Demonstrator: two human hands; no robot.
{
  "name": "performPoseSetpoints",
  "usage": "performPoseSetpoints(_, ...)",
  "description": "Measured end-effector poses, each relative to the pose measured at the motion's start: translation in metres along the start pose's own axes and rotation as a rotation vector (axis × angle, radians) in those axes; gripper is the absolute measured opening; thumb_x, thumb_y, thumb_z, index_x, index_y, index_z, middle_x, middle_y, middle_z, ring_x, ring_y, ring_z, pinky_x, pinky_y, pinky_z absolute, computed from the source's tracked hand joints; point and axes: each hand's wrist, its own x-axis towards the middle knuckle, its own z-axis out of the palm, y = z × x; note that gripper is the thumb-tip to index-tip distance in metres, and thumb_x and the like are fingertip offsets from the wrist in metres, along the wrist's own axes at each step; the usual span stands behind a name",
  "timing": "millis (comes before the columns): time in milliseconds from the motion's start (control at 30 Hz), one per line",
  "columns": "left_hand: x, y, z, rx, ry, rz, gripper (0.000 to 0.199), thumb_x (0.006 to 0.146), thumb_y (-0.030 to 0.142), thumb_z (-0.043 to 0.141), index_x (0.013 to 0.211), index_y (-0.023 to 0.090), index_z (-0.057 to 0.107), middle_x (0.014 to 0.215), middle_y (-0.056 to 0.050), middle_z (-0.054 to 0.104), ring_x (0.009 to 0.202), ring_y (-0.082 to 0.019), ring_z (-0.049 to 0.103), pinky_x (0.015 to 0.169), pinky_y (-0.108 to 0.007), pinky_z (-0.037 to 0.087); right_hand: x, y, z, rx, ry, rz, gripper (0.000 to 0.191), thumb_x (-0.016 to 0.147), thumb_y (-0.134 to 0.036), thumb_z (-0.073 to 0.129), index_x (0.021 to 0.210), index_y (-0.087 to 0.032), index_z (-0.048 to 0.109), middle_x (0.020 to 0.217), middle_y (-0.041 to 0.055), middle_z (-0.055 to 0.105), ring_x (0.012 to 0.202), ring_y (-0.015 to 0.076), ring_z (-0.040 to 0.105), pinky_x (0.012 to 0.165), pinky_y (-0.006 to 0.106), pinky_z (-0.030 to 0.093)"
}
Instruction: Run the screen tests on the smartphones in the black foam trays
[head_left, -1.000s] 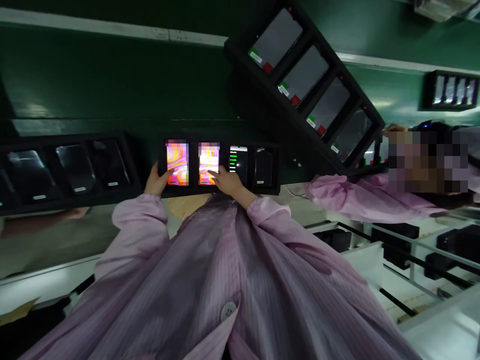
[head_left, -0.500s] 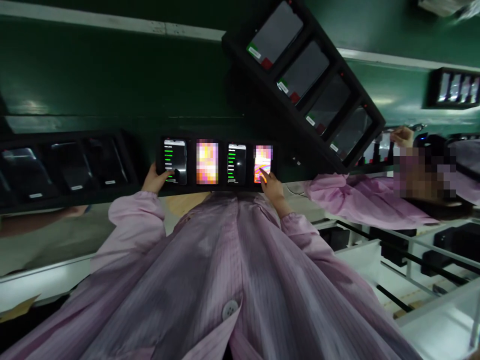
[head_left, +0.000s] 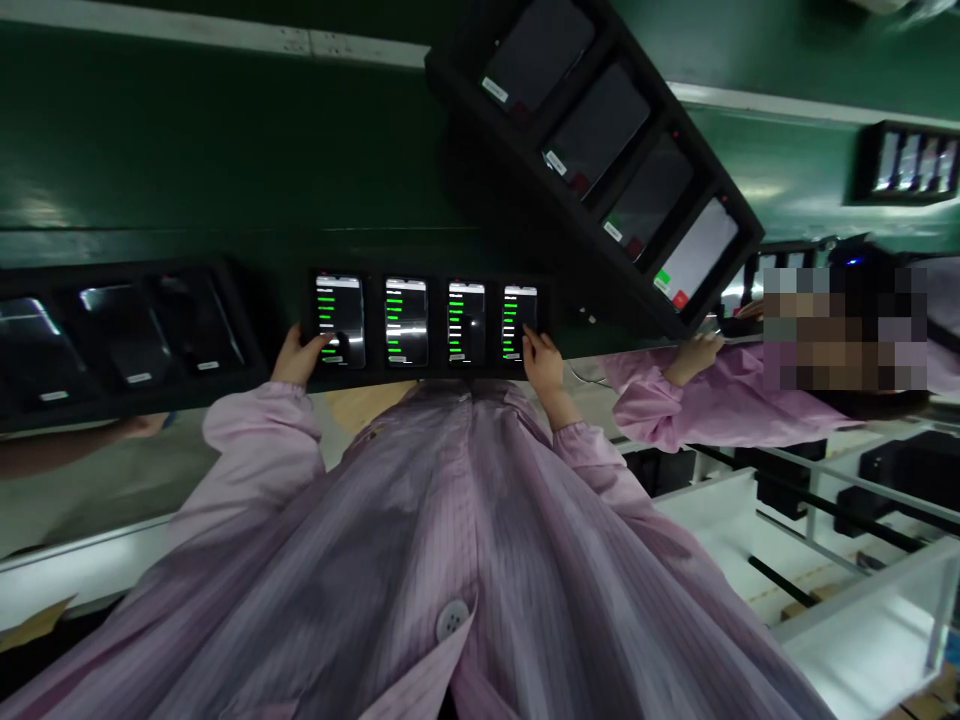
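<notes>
A black tray lies before me, with several smartphones set in separate slots. All their screens are lit, showing green and white lines of text on black. My left hand grips the tray's left end, its thumb reaching over the lower part of the leftmost phone. At the other end, my right hand has its fingers stretched toward the rightmost phone. A fingertip is at that screen's right edge; whether it presses the glass I cannot tell. Between these two are a second phone and a third phone.
A larger-looking black tray of phones sits at an angle beyond, on the green bench. Another phone tray is at my left. To the right, a co-worker's hand is by the bench edge. A small tray stands farther right.
The second and rightmost phones switched from bright coloured screens to black text lists. My right fingertip shifted toward the rightmost screen's edge. The co-worker's hand came nearer, and screens in the angled tray changed.
</notes>
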Motion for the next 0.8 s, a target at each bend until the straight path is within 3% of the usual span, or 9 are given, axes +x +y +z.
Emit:
performPoseSetpoints(200, -0.004, 0.000, 0.001, 0.030, 0.030, 0.017, 0.038, 0.078, 0.026, 0.076, 0.114, 0.015, 0.070, 0.115, -0.010, 0.079, 0.122, -0.028, 0.071, 0.123, -0.051, 0.048, 0.010, -0.018, -0.009, -0.016, -0.065, 0.041, 0.048, 0.112, -0.028, 0.041, 0.152, -0.026, 0.069, 0.131, 0.0122, 0.076, 0.113, 0.0262, 0.075, 0.095, 0.034, 0.060)
performPoseSetpoints(400, -0.003, 0.006, 0.002, 0.156, 0.060, 0.012, 0.025, 0.077, 0.028, 0.080, 0.096, 0.019, 0.067, 0.106, -0.010, 0.077, 0.130, -0.034, 0.067, 0.123, -0.056, 0.047, 0.015, -0.034, -0.014, -0.095, -0.156, 0.071, 0.053, 0.114, -0.030, 0.035, 0.162, -0.026, 0.058, 0.148, 0.0130, 0.068, 0.126, 0.0270, 0.071, 0.102, 0.034, 0.057)
performPoseSetpoints(533, -0.003, 0.006, -0.002, 0.179, 0.026, 0.001, 0.034, 0.068, 0.023, 0.084, 0.096, 0.019, 0.065, 0.106, -0.010, 0.077, 0.129, -0.035, 0.067, 0.123, -0.059, 0.045, 0.011, -0.036, -0.015, -0.146, -0.221, 0.096, 0.054, 0.114, -0.031, 0.034, 0.164, -0.027, 0.054, 0.146, 0.0138, 0.071, 0.122, 0.0277, 0.073, 0.098, 0.033, 0.058)
performPoseSetpoints(667, -0.009, 0.001, -0.006, 0.096, -0.054, 0.016, 0.055, 0.061, 0.017, 0.086, 0.111, 0.018, 0.066, 0.116, -0.010, 0.078, 0.127, -0.032, 0.068, 0.124, -0.055, 0.046, -0.003, -0.036, -0.018, -0.155, -0.242, 0.094, 0.051, 0.115, -0.030, 0.034, 0.157, -0.025, 0.063, 0.139, 0.0140, 0.073, 0.119, 0.0254, 0.074, 0.095, 0.029, 0.056)
performPoseSetpoints(800, -0.011, -0.005, -0.007, -0.065, -0.092, -0.008, 0.058, 0.063, 0.018, 0.081, 0.119, 0.016, 0.067, 0.119, -0.010, 0.078, 0.124, -0.029, 0.070, 0.124, -0.049, 0.047, -0.006, -0.057, -0.018, -0.116, -0.211, 0.001, 0.052, 0.116, -0.030, 0.032, 0.161, -0.026, 0.059, 0.140, 0.0127, 0.073, 0.118, 0.0229, 0.074, 0.096, 0.028, 0.055)
